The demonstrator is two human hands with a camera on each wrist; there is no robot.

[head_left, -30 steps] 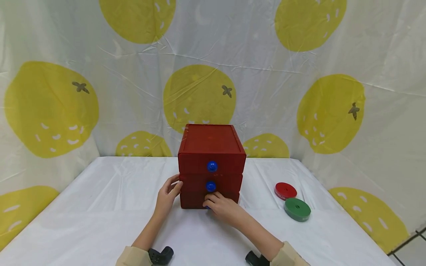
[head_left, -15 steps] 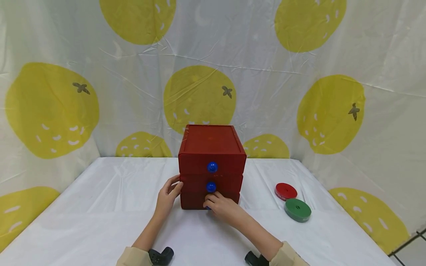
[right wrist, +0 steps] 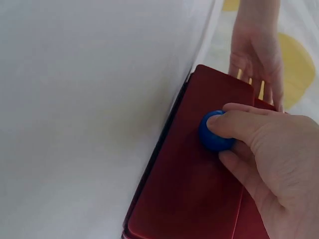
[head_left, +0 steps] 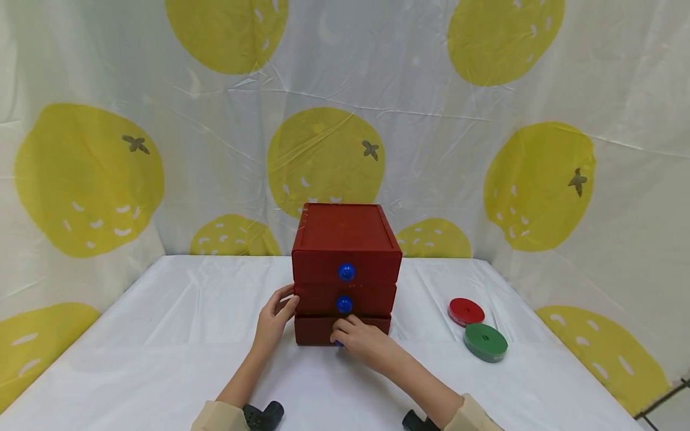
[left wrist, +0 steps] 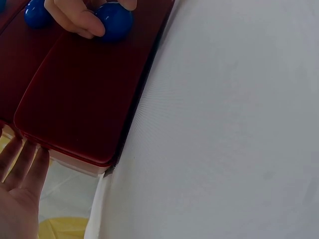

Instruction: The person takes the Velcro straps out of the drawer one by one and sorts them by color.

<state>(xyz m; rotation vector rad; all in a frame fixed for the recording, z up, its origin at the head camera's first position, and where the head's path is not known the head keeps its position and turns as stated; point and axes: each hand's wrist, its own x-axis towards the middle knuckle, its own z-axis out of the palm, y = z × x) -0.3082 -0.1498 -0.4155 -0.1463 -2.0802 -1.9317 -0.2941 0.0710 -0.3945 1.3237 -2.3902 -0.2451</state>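
A dark red three-drawer cabinet (head_left: 345,230) with round blue knobs stands on the white-covered table. My right hand (head_left: 362,341) pinches the bottom drawer's blue knob (right wrist: 215,132) between thumb and fingers. That bottom drawer (head_left: 312,332) sticks out slightly in front of the two above it. Against the cabinet's left side rests my left hand (head_left: 274,314), its fingers fairly straight, as the left wrist view also shows. The middle knob (head_left: 344,304) and top knob (head_left: 347,272) are untouched.
To the right of the cabinet lie a red disc-shaped roll (head_left: 466,312) and a green one (head_left: 486,342), close together. A white curtain (head_left: 420,149) printed with yellow lemons hangs behind the table.
The bottom drawer has come a little toward me, with my right hand on its knob; a half second ago its front was nearly flush. My left hand stays at the cabinet's side.
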